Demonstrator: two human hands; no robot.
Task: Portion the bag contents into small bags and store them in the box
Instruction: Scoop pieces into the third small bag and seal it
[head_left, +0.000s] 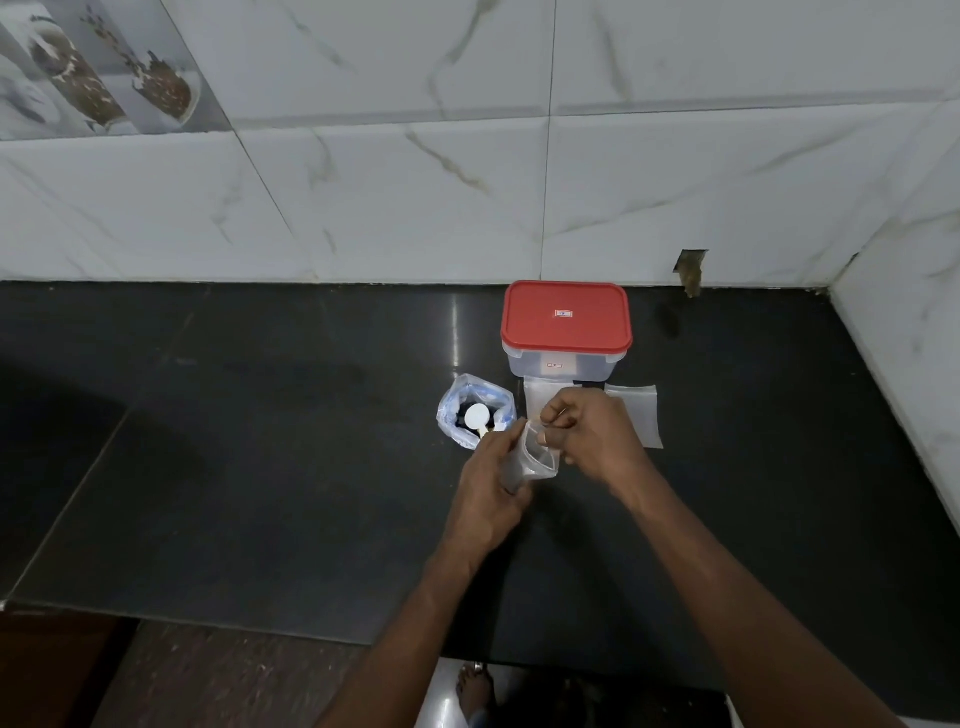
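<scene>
I hold a small clear plastic bag (535, 460) above the black counter (260, 441). My left hand (491, 493) grips its lower side. My right hand (592, 436) pinches its top edge, and the mouth stands a little apart. To the left stands an open plastic bag (454, 415) with dark contents and a white spoon (478, 417) in it. Behind my hands is a clear box (566, 358) with a red lid (566, 317), closed. Flat empty small bags (641, 410) lie in front of the box, partly hidden by my right hand.
A marble-tiled wall runs behind the counter and turns forward at the right (904, 332). The counter's front edge is near my body, with the floor and a foot (475, 691) below it.
</scene>
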